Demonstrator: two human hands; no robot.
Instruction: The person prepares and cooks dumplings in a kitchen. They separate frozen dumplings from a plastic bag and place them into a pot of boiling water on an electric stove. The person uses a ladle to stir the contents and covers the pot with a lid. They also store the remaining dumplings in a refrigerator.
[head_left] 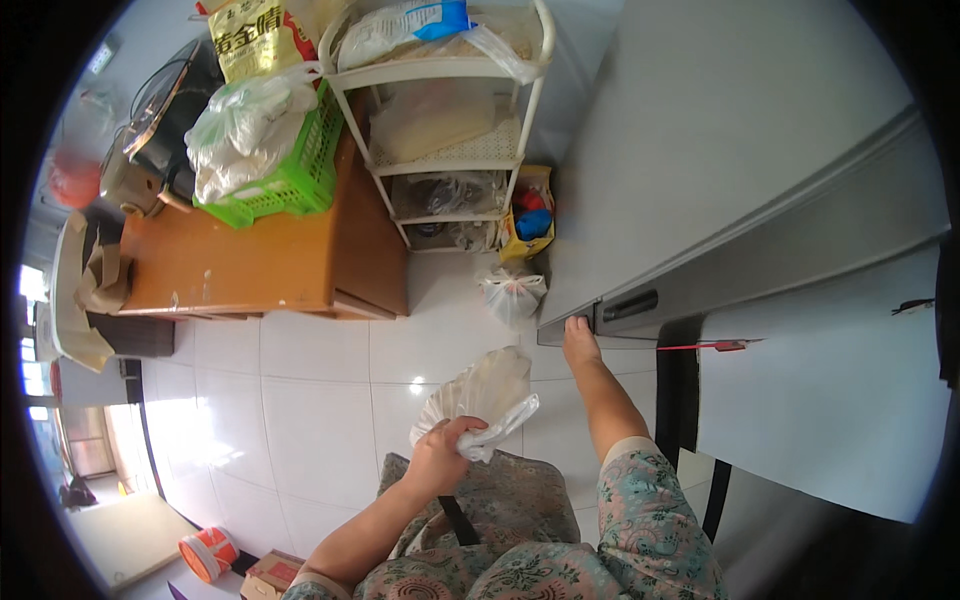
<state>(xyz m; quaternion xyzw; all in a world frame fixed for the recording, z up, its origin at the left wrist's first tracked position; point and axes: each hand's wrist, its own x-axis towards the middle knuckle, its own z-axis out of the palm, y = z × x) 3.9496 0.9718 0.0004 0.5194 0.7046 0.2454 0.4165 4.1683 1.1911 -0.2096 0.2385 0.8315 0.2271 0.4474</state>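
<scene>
My left hand (440,455) grips the gathered neck of a translucent plastic bag (483,392) with something pale inside, held over the white tiled floor. My right hand (578,338) reaches forward, fingers at the lower edge of a grey refrigerator door (700,130), right beside its dark recessed handle (630,305). My right arm wears a green floral sleeve.
A wooden table (250,260) at the left carries a green basket (290,170) with white bags. A white shelf rack (450,130) holds packages. A small tied plastic bag (512,292) and a yellow box (530,215) sit on the floor by the fridge. An orange tub (208,552) stands lower left.
</scene>
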